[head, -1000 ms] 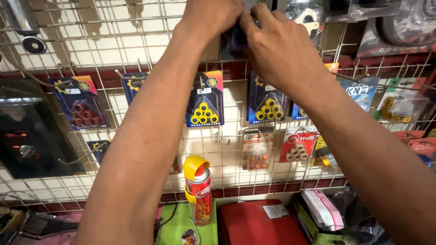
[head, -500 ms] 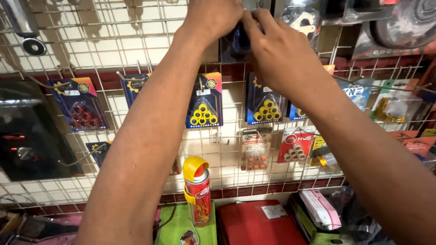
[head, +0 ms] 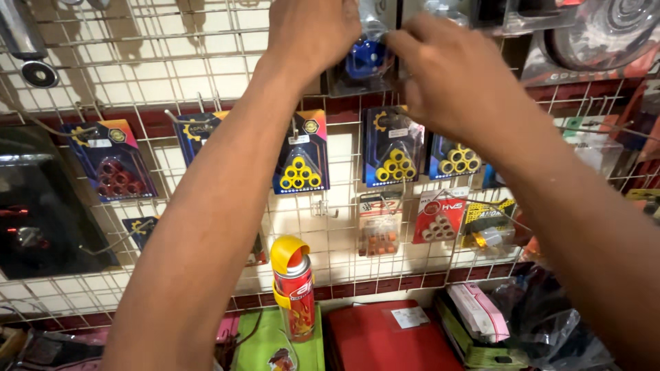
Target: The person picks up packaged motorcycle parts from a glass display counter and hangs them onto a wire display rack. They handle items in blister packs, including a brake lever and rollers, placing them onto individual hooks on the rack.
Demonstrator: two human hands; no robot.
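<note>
Both your hands pinch the clear packet with the blue part [head: 366, 58]: left hand [head: 313, 34], right hand [head: 450, 82]; keep it level against the wire grid [head: 172, 62].

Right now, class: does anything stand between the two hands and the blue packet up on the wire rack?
Nothing visible does. The left hand and right hand both already touch the blue packet at the top of the wire rack. The yellow-roller packets hang lower, out of the way.
</note>
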